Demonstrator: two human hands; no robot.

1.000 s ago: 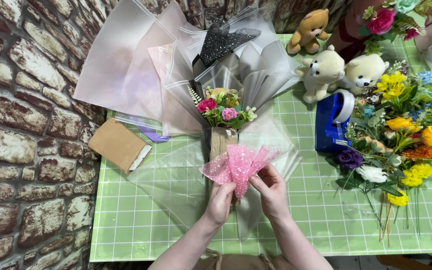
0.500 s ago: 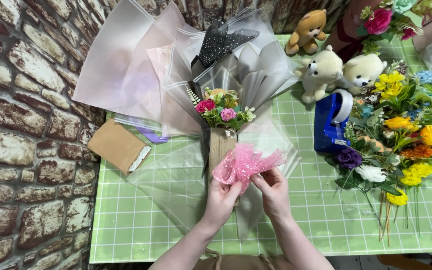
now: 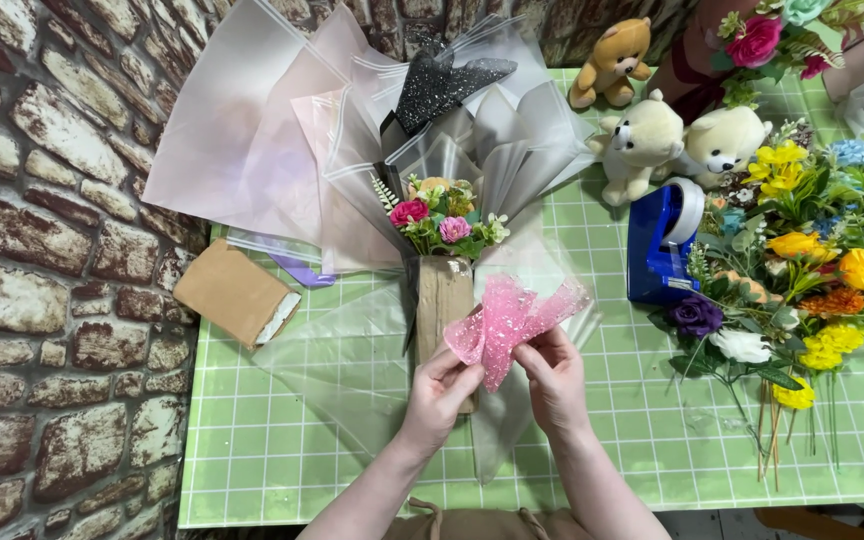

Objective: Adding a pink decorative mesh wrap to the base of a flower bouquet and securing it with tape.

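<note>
Left hand: the left hand (image 3: pixel 439 392) pinches the near left edge of the pink mesh (image 3: pixel 508 322), fingers closed on it.
Right hand: the right hand (image 3: pixel 553 375) grips the gathered middle of the same mesh from the right.
Pink mesh: held above the brown-wrapped stem (image 3: pixel 444 296) of the small bouquet (image 3: pixel 438 215), fanning up and to the right.
Around: clear wrapping sheets (image 3: pixel 282 150) spread far and left; a brown packet (image 3: pixel 236 292) lies left; a blue tape dispenser (image 3: pixel 660 242), loose flowers (image 3: pixel 812 260) and teddy bears (image 3: pixel 672 140) sit right.
In the way: the mesh covers part of the stem.
Surface: green gridded table (image 3: pixel 652 440).
</note>
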